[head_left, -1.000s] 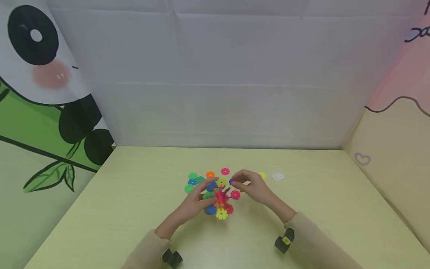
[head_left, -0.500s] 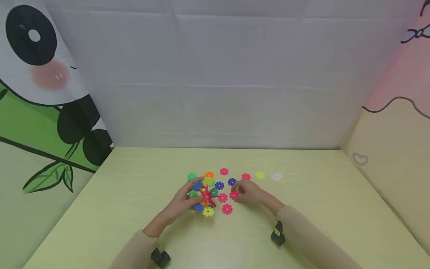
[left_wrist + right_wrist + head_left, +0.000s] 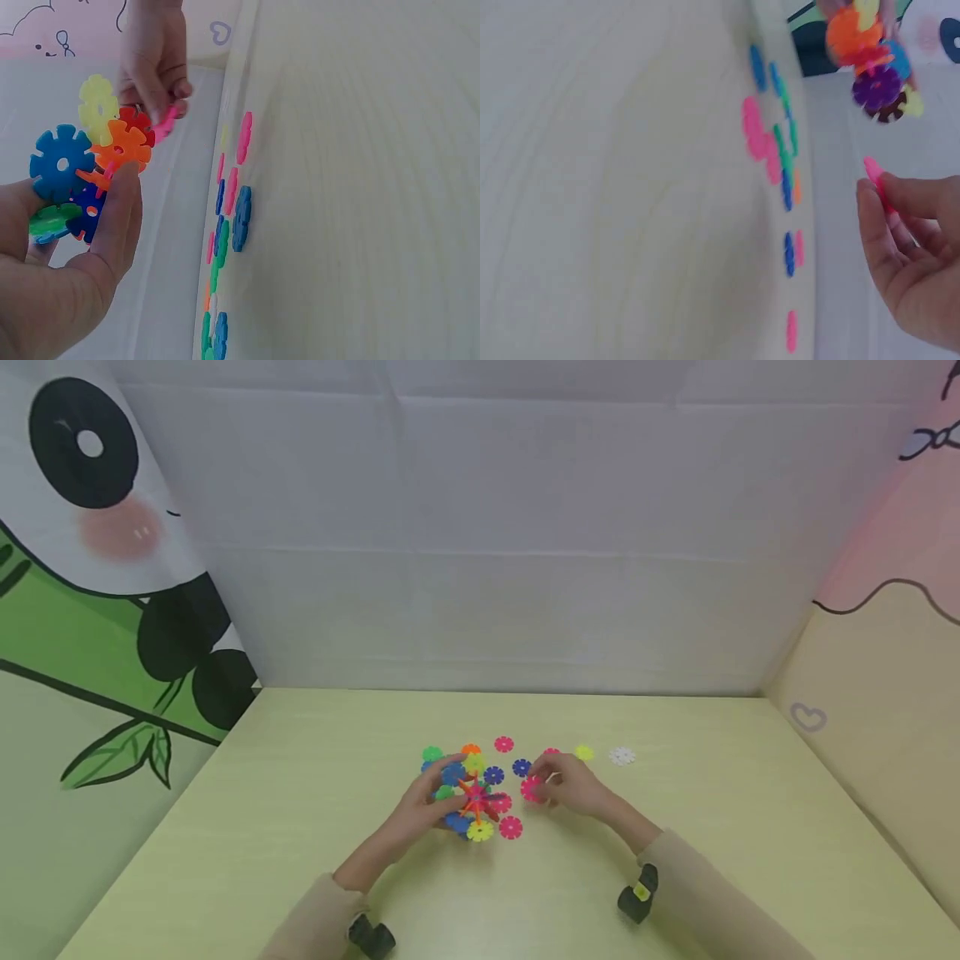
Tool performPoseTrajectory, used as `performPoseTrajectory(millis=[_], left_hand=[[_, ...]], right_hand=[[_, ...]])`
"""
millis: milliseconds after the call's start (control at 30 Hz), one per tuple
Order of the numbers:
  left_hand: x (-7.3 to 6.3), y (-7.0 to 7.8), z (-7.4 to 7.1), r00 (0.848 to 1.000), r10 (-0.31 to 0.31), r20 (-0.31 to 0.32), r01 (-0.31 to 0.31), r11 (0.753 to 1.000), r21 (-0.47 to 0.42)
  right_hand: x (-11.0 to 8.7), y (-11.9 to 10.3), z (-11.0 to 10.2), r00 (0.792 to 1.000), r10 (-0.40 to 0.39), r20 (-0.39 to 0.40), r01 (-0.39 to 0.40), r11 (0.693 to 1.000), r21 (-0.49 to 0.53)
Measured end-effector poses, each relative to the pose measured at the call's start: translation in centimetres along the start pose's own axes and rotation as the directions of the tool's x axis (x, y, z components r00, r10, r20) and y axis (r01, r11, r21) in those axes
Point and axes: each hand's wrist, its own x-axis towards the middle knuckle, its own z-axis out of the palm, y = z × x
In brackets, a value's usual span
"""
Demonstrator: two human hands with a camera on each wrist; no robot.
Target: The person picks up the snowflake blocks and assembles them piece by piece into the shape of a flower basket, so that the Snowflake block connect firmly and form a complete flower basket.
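Observation:
My left hand (image 3: 411, 814) holds a cluster of joined snowflake discs (image 3: 476, 797) above the table. In the left wrist view the cluster shows yellow, orange, red, green and blue discs (image 3: 62, 163) slotted together at angles, with the fingers curled round one side. To its right, my right hand (image 3: 576, 787) pinches one pink snowflake disc (image 3: 530, 789) between thumb and fingers. That pink disc (image 3: 872, 171) is raised off the table and apart from the cluster in the right wrist view. Part of the cluster is hidden behind the left fingers.
Loose discs lie on the table (image 3: 660, 877) around and beyond the hands: a pink disc (image 3: 511, 827) in front, a blue disc (image 3: 522, 767), an orange disc (image 3: 471, 749), a yellow disc (image 3: 584, 752) and a white disc (image 3: 622, 756) farther back. A pale wall (image 3: 510, 610) rises behind.
My right hand has moved down to a pink disc on the table, then lifted it in a pinch. My left hand has shifted left with the cluster and slightly back right.

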Motion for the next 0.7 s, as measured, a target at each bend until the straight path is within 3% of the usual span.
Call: performPoseTrajectory(millis=[67,133,367,533,700], left_hand=[[0.2,0.1,0.3,1.000,-0.014,-0.013,0.014,1.000,-0.019],[0.4,0.2,0.5,1.000,-0.016,-0.017,0.016,0.999,-0.037],[0.8,0.5,1.4,1.000,-0.009,0.021,0.011,0.998,-0.067],[0.8,0.6,1.9,1.000,0.012,0.023,-0.011,1.000,-0.018],[0.8,0.6,2.6,0.999,0.044,-0.019,-0.043,0.998,0.048]], right_hand=[[-0.3,-1.3,-0.1,0.998,-0.022,-0.060,0.028,0.995,0.095],[-0.5,-2.6,-0.1,0.993,-0.050,-0.109,0.064,0.990,0.123],[-0.2,-4.2,0.4,0.981,-0.078,-0.175,0.089,0.994,0.056],[-0.2,-4.1,0.9,0.978,-0.092,-0.189,0.089,0.996,-0.024],[-0.5,-4.3,1.3,0.973,-0.108,-0.204,0.097,0.993,-0.063]])
